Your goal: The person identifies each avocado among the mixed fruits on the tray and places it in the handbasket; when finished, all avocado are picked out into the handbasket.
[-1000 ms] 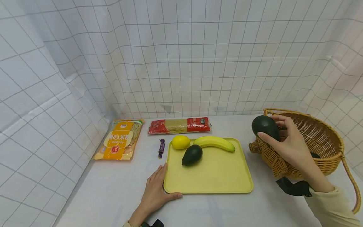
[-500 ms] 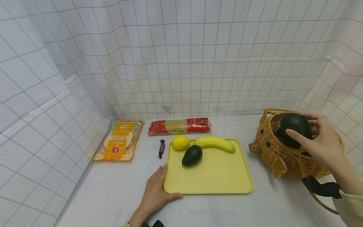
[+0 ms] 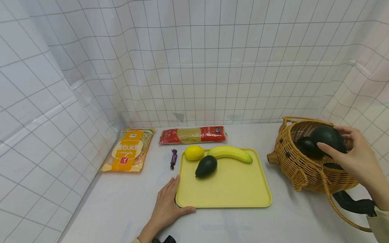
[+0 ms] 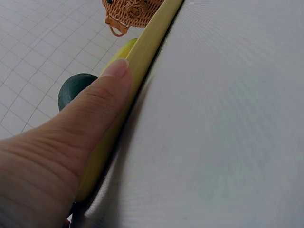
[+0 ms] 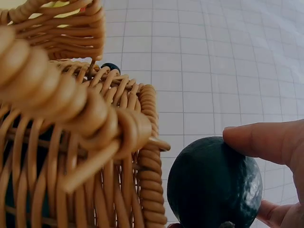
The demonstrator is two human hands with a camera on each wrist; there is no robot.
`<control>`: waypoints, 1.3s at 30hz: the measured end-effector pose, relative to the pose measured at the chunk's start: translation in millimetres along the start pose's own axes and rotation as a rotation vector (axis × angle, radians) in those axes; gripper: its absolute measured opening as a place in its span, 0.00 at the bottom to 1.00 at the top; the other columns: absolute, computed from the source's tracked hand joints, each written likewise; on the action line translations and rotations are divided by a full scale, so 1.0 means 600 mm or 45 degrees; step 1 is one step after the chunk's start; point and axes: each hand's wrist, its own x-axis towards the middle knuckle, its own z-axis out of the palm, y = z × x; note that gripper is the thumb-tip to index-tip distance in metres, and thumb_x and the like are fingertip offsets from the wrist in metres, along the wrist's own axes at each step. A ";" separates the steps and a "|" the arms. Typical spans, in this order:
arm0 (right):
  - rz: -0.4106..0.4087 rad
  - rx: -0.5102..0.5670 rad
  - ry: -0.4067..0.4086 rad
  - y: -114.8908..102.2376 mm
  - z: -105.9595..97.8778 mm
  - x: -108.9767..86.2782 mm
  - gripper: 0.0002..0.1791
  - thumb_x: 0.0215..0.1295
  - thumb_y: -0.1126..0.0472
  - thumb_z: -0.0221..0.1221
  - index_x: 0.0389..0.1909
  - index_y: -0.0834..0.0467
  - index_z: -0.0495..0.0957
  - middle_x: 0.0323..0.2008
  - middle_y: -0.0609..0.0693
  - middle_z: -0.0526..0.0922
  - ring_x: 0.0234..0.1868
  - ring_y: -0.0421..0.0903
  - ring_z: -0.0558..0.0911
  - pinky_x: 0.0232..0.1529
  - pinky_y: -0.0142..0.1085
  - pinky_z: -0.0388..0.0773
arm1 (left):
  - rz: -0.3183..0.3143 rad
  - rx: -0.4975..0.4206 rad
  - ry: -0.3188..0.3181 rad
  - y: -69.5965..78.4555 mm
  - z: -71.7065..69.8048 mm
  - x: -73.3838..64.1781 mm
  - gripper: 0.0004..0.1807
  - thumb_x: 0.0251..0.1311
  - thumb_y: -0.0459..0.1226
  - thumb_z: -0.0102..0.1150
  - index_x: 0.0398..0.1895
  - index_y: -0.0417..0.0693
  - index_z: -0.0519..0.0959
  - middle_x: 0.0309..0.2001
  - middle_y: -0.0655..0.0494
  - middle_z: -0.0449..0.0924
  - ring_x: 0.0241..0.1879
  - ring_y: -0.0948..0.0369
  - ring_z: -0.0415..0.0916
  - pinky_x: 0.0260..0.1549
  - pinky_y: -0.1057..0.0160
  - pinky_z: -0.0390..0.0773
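My right hand holds a dark green avocado between thumb and fingers, over the opening of a pig-shaped wicker basket. In the right wrist view this avocado is beside the basket's rim. Another dark avocado lies inside the basket, partly hidden. My left hand rests against the near left corner of a yellow tray, its thumb along the near rim. On the tray are a lemon, a banana and a dark avocado.
Behind the tray lies a red-ended noodle pack. A purple-wrapped candy is left of the tray, and an orange pasta bag farther left. The basket's rope-like handle hangs down in front of it. A gridded curtain stands behind.
My right hand has carried the avocado rightward, from above the pig's snout to the basket opening. The basket's handle has swung from the right side to the front. My left hand stays put.
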 end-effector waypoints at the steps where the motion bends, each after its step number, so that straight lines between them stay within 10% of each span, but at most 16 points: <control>1: -0.001 0.002 0.000 0.002 0.000 0.000 0.42 0.62 0.56 0.63 0.69 0.69 0.52 0.53 0.74 0.64 0.38 0.40 0.71 0.21 0.21 0.67 | 0.001 0.000 0.002 0.000 0.000 0.000 0.68 0.33 0.72 0.63 0.74 0.42 0.51 0.69 0.46 0.58 0.69 0.48 0.48 0.61 0.41 0.51; 6: -0.007 -0.008 -0.006 0.007 0.001 0.001 0.42 0.62 0.56 0.63 0.68 0.70 0.52 0.54 0.76 0.61 0.45 0.72 0.68 0.21 0.20 0.64 | 0.013 0.000 0.026 0.001 0.001 -0.001 0.68 0.33 0.71 0.64 0.73 0.41 0.52 0.69 0.46 0.59 0.69 0.48 0.49 0.61 0.41 0.51; 15: -0.012 -0.048 -0.017 0.025 0.005 0.005 0.40 0.61 0.56 0.63 0.65 0.71 0.55 0.53 0.77 0.62 0.45 0.74 0.67 0.22 0.24 0.65 | 0.020 0.004 0.030 0.001 0.002 0.000 0.68 0.33 0.71 0.64 0.73 0.40 0.53 0.69 0.46 0.59 0.69 0.49 0.49 0.61 0.42 0.51; 22: 0.014 -0.104 0.028 0.060 0.010 0.010 0.34 0.65 0.50 0.58 0.63 0.65 0.61 0.47 0.63 0.69 0.38 0.45 0.71 0.24 0.32 0.70 | 0.025 0.004 0.029 0.001 0.001 -0.001 0.68 0.34 0.71 0.64 0.73 0.40 0.52 0.69 0.46 0.59 0.69 0.49 0.49 0.61 0.42 0.51; 30: -0.016 -0.089 0.018 -0.019 0.020 -0.018 0.24 0.66 0.51 0.58 0.55 0.63 0.71 0.45 0.59 0.76 0.35 0.25 0.65 0.26 0.24 0.67 | 0.018 0.012 0.030 0.001 0.000 -0.002 0.68 0.33 0.71 0.64 0.73 0.40 0.53 0.69 0.46 0.59 0.69 0.48 0.49 0.61 0.42 0.52; 39: -0.307 0.028 0.013 -0.100 0.113 -0.053 0.08 0.62 0.57 0.64 0.40 0.52 0.81 0.36 0.46 0.82 0.37 0.35 0.76 0.35 0.28 0.70 | 0.038 0.013 0.023 -0.001 0.001 -0.001 0.67 0.34 0.71 0.64 0.73 0.41 0.52 0.69 0.46 0.59 0.69 0.49 0.49 0.61 0.41 0.52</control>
